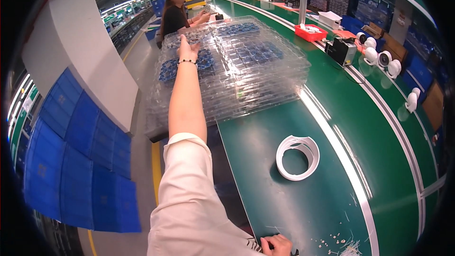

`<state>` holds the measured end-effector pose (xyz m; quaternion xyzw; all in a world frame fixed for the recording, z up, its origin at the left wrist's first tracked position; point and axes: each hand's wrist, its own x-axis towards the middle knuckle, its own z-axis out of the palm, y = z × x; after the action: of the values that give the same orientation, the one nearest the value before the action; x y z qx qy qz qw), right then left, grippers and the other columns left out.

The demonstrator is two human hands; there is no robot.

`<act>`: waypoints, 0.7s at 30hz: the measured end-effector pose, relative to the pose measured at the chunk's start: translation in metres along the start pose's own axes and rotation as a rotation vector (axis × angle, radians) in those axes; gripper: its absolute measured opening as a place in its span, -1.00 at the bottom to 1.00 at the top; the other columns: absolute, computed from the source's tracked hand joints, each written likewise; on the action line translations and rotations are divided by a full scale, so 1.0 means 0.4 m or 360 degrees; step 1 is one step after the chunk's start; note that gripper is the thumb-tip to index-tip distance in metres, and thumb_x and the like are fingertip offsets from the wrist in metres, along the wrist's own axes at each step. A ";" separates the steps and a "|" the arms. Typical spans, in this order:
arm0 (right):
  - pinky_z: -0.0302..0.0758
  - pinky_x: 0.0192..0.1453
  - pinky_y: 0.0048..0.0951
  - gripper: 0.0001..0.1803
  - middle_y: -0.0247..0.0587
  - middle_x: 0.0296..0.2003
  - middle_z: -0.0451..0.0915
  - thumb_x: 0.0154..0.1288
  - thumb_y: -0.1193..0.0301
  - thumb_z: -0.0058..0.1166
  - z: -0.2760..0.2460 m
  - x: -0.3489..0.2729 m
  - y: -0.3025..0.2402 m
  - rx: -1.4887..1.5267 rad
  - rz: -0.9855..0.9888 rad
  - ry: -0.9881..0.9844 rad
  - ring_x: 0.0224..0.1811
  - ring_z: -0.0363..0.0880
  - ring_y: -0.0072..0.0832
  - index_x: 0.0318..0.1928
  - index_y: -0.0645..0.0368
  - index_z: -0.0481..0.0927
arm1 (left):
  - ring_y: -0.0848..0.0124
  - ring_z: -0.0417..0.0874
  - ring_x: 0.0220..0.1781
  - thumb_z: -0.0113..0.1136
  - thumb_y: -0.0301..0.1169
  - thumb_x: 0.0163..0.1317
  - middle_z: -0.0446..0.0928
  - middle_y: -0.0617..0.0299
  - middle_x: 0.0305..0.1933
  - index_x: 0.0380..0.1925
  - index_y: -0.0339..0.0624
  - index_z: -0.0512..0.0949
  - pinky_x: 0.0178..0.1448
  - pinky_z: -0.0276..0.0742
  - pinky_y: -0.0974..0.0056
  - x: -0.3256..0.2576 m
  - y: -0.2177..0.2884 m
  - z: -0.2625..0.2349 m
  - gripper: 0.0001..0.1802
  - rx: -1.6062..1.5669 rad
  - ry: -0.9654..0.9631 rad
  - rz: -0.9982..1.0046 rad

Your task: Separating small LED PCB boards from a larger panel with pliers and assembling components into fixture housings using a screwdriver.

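Observation:
My left hand [189,51], a beaded bracelet at its wrist, reaches far forward over a tall stack of clear plastic trays [265,83]. Its fingers are stretched out and apart, just above or touching the top tray; I cannot tell which. Blue circuit boards [204,59] lie in the top tray's pockets, several of them beside this hand. At the lower edge, my right hand [277,245] rests by the near edge of the green bench [256,161] with curled fingers; anything inside them is hidden. A white plastic ring-shaped housing [284,173] stands on the bench between hands and trays.
White scraps and thin strips [348,246] litter the bench's near right. A green conveyor line [379,161] runs along the right, with white cameras [385,59], a black box [341,51] and a red bin [310,33]. Blue crates [78,161] stand left. A co-worker [175,12] is beyond the trays.

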<state>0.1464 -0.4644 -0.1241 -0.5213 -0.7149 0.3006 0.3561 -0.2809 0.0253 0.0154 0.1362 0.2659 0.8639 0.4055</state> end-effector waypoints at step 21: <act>0.42 -0.47 -0.31 -0.93 -0.12 -0.60 0.50 0.01 0.51 0.13 0.001 0.013 0.013 -0.0020 0.0018 0.0022 -0.56 0.49 -0.20 -0.56 0.18 0.54 | -0.05 0.41 0.09 -0.23 -0.07 0.25 0.29 -0.11 0.11 0.10 -0.24 0.10 0.18 0.31 -0.13 0.120 0.038 -0.052 -0.45 -0.0107 -0.0195 -0.0022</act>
<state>0.1477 -0.4581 -0.1276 -0.5295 -0.7114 0.2945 0.3561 -0.3304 0.0469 0.0080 0.1732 0.2122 0.8595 0.4315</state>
